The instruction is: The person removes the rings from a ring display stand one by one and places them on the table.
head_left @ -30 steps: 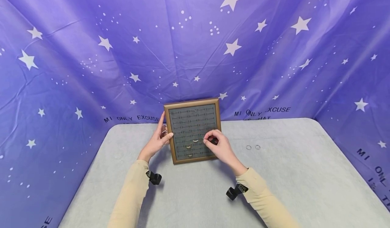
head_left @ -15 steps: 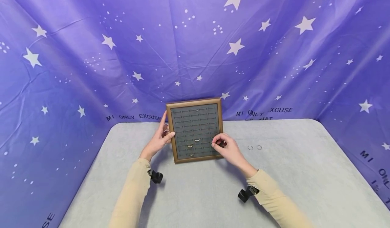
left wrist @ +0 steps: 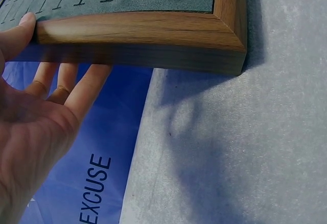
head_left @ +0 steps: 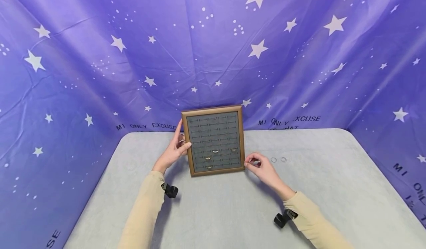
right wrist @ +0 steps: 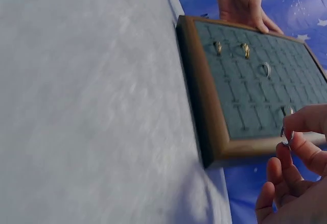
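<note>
Currently, left hand (head_left: 171, 152): is gripping the tray (head_left: 213, 111) at nine o'clock.
Right hand (head_left: 264, 169): is pinching a ring (right wrist: 285, 143) near the tray's four o'clock.
Tray: is standing tilted on the table (head_left: 213, 212).
Loose rings (head_left: 281, 160): are lying at the right hand's two o'clock.

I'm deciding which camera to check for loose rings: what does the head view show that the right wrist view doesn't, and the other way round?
Only the head view: two loose rings on the table, both sleeves and the wrist cameras.

Only the right wrist view: a held ring pinched in the right hand, too small to make out from the head.

Both: the wooden tray, four seated rings in it, the left hand gripping its side, the right hand, table and starry cloth.
</note>
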`<state>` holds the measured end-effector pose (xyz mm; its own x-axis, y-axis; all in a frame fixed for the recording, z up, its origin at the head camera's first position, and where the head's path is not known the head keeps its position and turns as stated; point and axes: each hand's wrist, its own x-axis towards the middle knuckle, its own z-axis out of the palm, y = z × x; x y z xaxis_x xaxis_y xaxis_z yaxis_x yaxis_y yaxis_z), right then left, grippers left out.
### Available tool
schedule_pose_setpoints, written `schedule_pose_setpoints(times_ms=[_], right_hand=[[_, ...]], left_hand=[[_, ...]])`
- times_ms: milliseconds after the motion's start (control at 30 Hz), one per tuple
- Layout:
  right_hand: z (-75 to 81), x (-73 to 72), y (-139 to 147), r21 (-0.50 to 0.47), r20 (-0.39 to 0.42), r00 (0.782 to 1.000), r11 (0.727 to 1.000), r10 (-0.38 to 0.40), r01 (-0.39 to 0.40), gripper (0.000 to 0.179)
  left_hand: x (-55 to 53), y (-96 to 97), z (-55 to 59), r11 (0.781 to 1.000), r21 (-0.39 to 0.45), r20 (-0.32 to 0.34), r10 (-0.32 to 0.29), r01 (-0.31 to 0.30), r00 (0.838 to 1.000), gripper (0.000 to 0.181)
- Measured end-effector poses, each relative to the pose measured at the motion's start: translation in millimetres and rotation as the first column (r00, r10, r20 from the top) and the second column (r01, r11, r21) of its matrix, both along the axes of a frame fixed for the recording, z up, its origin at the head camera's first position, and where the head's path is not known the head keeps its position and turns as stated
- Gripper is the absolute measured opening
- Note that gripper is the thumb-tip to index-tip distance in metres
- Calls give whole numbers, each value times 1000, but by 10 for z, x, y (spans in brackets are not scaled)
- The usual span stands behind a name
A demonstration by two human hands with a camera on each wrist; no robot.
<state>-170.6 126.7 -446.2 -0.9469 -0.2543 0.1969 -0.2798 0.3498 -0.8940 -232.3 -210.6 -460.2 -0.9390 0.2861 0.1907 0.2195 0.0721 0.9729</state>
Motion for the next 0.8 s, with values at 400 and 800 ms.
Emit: schedule_pose_setpoints(times_ms=[400, 800], right_hand=[[-329, -212, 478, -43, 113, 994, 999, 1, 4, 10], [-422, -199, 896, -139, 194, 981, 989, -28, 56, 21]], left_hand=[[120, 57, 265, 1000, -21, 1, 2, -2, 1000, 91], [182, 81, 234, 997, 21, 46, 75, -76, 996, 89]])
